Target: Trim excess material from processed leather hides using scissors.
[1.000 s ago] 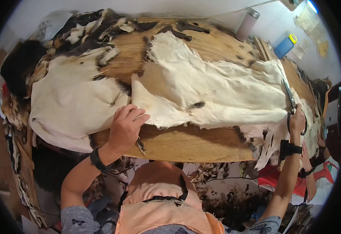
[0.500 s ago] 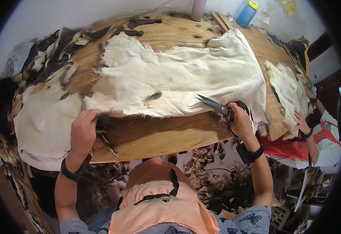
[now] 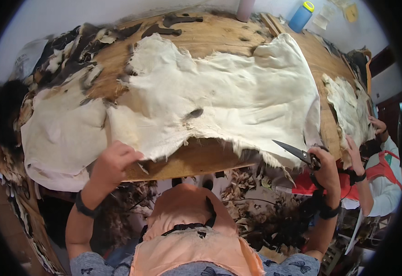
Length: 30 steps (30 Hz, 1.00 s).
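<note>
A large cream-coloured hide (image 3: 228, 96) lies flesh side up across the wooden table (image 3: 201, 158), its ragged front edge hanging past the near rim on both sides of a curved gap. Pinched together at its near left corner are the fingers of my left hand (image 3: 113, 165). My right hand (image 3: 326, 171) is closed around black-handled scissors (image 3: 294, 151). Their dark blades point left and away, over the hide's front right edge, and look closed or nearly so. A small dark tuft (image 3: 195, 113) rests on the hide's middle.
Another pale hide (image 3: 63, 133) drapes at the left, beside dark fur scraps (image 3: 63, 50). At the right, a co-worker's hands (image 3: 355, 156) rest by a smaller hide (image 3: 348, 101). A blue bottle (image 3: 301, 18) stands at the back. Scraps (image 3: 251, 198) litter the floor.
The hide's front edge has come nearer at both sides, over the table rim. My right hand with the scissors has moved right and nearer; my left hand has moved right and nearer.
</note>
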### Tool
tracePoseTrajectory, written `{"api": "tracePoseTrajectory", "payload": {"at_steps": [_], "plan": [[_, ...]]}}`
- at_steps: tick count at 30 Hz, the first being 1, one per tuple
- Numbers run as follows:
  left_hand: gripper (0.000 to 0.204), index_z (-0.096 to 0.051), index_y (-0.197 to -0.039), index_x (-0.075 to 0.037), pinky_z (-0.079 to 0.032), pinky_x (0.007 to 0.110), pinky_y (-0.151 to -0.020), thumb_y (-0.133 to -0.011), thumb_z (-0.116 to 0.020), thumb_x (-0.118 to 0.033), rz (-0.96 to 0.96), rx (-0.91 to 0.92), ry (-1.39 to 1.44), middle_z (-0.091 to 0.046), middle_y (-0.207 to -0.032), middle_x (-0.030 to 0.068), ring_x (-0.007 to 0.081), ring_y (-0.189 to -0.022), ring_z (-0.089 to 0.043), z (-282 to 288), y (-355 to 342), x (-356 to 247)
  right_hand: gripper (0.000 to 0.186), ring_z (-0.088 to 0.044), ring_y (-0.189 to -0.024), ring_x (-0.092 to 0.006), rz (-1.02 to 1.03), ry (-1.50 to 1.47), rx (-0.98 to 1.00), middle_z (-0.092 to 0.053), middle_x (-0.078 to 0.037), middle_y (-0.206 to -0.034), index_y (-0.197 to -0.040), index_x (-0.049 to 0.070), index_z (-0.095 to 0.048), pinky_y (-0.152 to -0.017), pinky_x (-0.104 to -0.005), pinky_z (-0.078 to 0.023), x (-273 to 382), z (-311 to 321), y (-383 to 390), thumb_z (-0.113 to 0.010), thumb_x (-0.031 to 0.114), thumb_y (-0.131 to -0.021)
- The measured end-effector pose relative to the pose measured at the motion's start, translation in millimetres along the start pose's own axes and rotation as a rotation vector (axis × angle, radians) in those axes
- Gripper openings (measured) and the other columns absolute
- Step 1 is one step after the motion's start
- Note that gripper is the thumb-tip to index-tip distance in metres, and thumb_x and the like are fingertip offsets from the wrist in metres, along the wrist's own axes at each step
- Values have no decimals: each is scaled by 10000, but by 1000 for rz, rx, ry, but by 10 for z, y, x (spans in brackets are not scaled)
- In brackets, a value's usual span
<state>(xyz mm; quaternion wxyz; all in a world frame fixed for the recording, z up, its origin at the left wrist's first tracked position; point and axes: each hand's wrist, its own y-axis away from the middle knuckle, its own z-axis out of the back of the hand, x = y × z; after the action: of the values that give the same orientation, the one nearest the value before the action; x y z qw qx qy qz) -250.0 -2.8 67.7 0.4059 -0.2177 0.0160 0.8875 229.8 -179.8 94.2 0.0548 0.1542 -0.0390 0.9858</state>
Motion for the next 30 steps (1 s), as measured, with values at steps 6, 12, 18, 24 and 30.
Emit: {"api": "tracePoseTrajectory", "payload": {"at_steps": [6, 12, 18, 24, 30], "plan": [[288, -634, -908, -78, -462, 347, -701, -656, -587, 52, 8, 35, -13, -563, -835, 82, 263, -829, -542, -388, 78, -16, 331, -580, -699, -286, -99, -40, 37, -567, -123, -740, -957, 69, -569, -615, -365, -449, 265, -111, 177, -701, 59, -653], [232, -606, -856, -81, -452, 365, -668, -660, -606, 41, 18, 65, -57, -533, -777, 75, 277, -787, -528, -370, 20, -79, 238, -560, -551, -346, -35, -231, -30, -536, -142, -620, -901, 70, -540, -490, -388, -425, 580, -610, 66, -674, 208, -762], [199, -590, -834, -70, -442, 372, -655, -665, -611, 33, 47, 72, -67, -539, -780, 85, 283, -789, -530, -386, 69, -105, 152, -556, -539, -370, -73, 18, 217, -528, -165, -567, -858, 59, -552, -485, -395, -426, 572, -939, 114, -617, 178, -790], [183, -568, -871, -10, -449, 390, -741, -713, -620, -87, 63, 271, 343, -563, -849, 142, 320, -841, -549, -449, 191, -267, 192, -562, -533, -362, -105, -206, 110, -521, -177, -549, -879, 35, -569, -472, -391, -415, 657, -815, 36, -609, 203, -795], [186, -582, -919, -16, -454, 349, -729, -765, -631, -109, -19, 17, 318, -572, -843, 122, 303, -809, -555, -276, 125, -230, 181, -577, -633, -417, -307, -50, 220, -561, -221, -610, -899, 44, -569, -539, -471, -436, 365, -956, 142, -581, 203, -812]]}}
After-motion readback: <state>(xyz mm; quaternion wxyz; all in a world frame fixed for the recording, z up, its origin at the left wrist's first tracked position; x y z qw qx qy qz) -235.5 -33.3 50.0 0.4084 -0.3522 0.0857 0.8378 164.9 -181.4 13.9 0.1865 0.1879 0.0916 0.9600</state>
